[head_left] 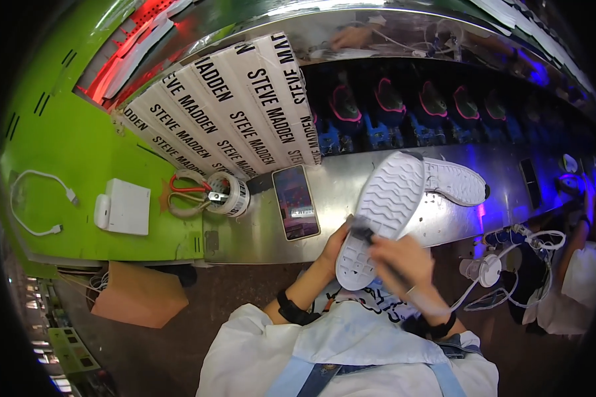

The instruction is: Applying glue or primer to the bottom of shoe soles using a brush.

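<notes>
A white shoe (392,196) is tilted up in front of me, its grooved sole facing me. My left hand (338,246) grips its lower left edge near the heel. My right hand (404,263) is closed round a slim dark handle, blurred by motion. At its end a black brush head (362,231) touches the sole near the heel. The bristles are too blurred to make out. Just behind the held shoe, a second white shoe (454,181) lies on the metal bench (258,228).
A phone (296,202), scissors (216,196) in tape rolls (232,194) and a large printed box (225,109) stand left. A white charger box (127,206) and cable (41,228) lie on the green table (66,159). Dark shoes (391,99) line the rack behind; a co-worker's sleeve (586,274) is right.
</notes>
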The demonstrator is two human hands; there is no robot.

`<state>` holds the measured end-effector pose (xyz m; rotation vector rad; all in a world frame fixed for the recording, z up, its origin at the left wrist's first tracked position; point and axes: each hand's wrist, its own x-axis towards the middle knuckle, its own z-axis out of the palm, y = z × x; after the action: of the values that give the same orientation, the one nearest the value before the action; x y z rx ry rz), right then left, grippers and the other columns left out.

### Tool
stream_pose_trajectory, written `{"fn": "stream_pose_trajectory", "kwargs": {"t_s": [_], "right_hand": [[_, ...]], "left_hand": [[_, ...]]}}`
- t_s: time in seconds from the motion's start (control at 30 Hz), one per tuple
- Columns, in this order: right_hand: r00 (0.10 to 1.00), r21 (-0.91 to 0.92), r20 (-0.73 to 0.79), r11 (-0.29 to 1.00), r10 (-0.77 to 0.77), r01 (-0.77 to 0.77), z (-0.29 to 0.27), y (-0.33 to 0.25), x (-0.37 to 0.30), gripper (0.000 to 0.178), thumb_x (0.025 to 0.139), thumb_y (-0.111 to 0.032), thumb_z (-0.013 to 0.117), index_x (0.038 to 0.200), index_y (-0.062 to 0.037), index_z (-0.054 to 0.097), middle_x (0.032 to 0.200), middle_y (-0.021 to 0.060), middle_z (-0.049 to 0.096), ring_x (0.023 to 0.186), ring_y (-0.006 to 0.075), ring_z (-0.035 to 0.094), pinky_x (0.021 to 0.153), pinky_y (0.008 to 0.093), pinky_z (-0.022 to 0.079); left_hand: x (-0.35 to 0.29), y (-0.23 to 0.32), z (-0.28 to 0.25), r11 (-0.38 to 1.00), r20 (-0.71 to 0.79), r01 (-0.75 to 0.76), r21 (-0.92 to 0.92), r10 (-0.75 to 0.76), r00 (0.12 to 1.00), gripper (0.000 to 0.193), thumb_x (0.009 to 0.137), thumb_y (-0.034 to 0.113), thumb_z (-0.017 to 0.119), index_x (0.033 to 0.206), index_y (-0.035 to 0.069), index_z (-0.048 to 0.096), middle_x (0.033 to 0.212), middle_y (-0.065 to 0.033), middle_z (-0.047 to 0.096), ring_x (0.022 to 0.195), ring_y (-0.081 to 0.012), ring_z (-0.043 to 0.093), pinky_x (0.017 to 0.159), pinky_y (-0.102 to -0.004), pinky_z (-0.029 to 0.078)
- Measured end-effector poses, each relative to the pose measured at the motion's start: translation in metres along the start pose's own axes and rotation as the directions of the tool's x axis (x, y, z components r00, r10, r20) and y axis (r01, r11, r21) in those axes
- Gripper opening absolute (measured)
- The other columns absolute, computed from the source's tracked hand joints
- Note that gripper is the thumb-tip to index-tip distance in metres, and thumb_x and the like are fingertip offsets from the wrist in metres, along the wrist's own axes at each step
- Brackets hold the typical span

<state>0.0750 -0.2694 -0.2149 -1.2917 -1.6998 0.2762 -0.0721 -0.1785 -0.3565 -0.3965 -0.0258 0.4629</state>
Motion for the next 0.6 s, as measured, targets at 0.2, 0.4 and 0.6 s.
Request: {"fn": "stream_pose_trajectory", "kwargs": {"t_s": [0.2, 0.4, 0.6], "right_hand": [[0.99, 0.214, 0.041, 0.966, 0.137, -0.143, 0.007, 0.001, 0.0, 0.021, 0.073, 0.0, 0.067, 0.094, -0.004, 0.067, 0.096, 0.0126, 0.068, 0.081, 0.0253, 0.066, 0.07, 0.0305, 0.051], [0.959, 0.326, 0.222, 0.914, 0.174, -0.241, 0.002, -0.001, 0.005, 0.022, 0.073, 0.0, 0.068, 0.094, -0.0042, 0.069, 0.102, 0.0121, 0.068, 0.085, 0.0248, 0.066, 0.076, 0.031, 0.051], [0.886, 0.419, 0.437, 0.836, 0.157, -0.355, -0.011, 0.007, 0.006, 0.024, 0.074, -0.001, 0.068, 0.098, -0.0038, 0.069, 0.105, 0.0126, 0.067, 0.09, 0.0258, 0.067, 0.08, 0.03, 0.051]], "left_hand": [[0.018, -0.009, 0.048, 0.85, 0.075, -0.077, 0.52, 0.044, 0.996, 0.066, 0.093, 0.052, 0.034, 0.139, 0.004, 0.032, 0.129, -0.0222, 0.048, 0.11, -0.0434, 0.053, 0.091, -0.0538, 0.047], [0.022, 0.012, 0.062, 0.856, 0.14, 0.056, 0.514, -0.148, 0.979, 0.065, 0.093, 0.049, 0.032, 0.137, 0.001, 0.033, 0.12, -0.0298, 0.051, 0.106, -0.0427, 0.056, 0.087, -0.0521, 0.049], [0.04, 0.004, 0.091, 0.583, -0.372, 0.424, 0.693, -0.215, 0.903, 0.048, 0.094, 0.027, 0.039, 0.126, -0.007, 0.047, 0.117, -0.0235, 0.058, 0.101, -0.0296, 0.062, 0.089, -0.038, 0.05]]}}
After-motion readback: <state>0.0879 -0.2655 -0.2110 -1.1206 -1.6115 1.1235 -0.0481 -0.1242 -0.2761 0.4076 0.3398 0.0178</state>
